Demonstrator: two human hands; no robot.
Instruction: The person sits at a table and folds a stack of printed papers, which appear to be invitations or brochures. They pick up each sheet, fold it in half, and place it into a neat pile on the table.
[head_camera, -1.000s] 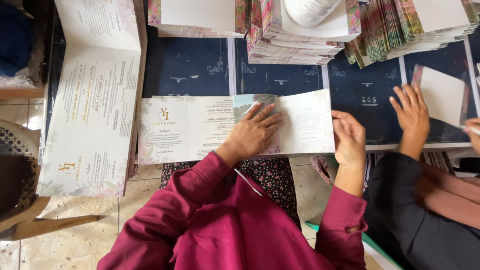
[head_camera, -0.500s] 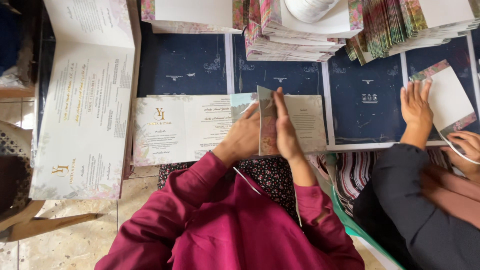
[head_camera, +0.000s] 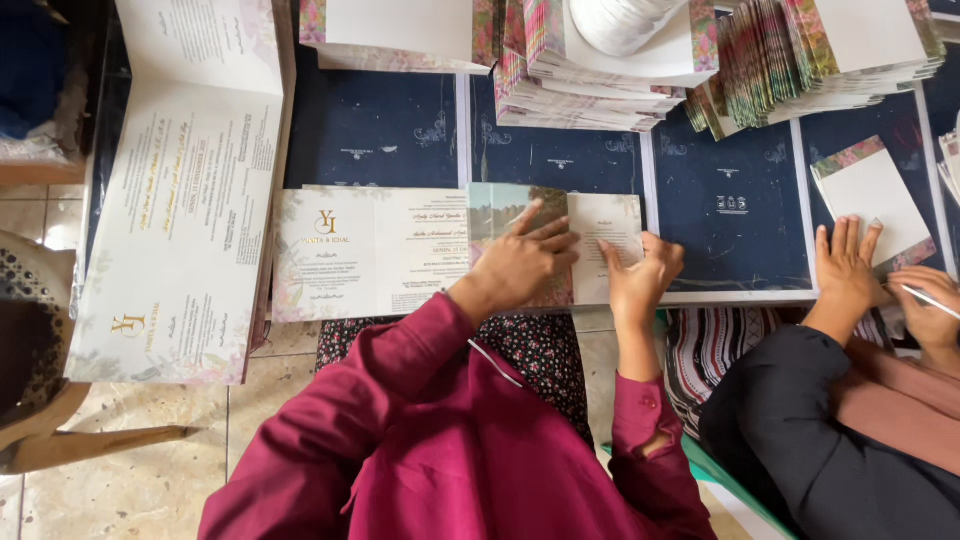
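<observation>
Left hand (head_camera: 525, 262) lies open and flat on the folded panel of the invitation card (head_camera: 400, 250) on the counter (head_camera: 380, 125), pinning it, while right hand (head_camera: 640, 280), fingers curled, presses the right flap's crease.

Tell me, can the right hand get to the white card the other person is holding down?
Probably not: the right hand is pressing the folded card, and the other person's hand covers the white card.
</observation>
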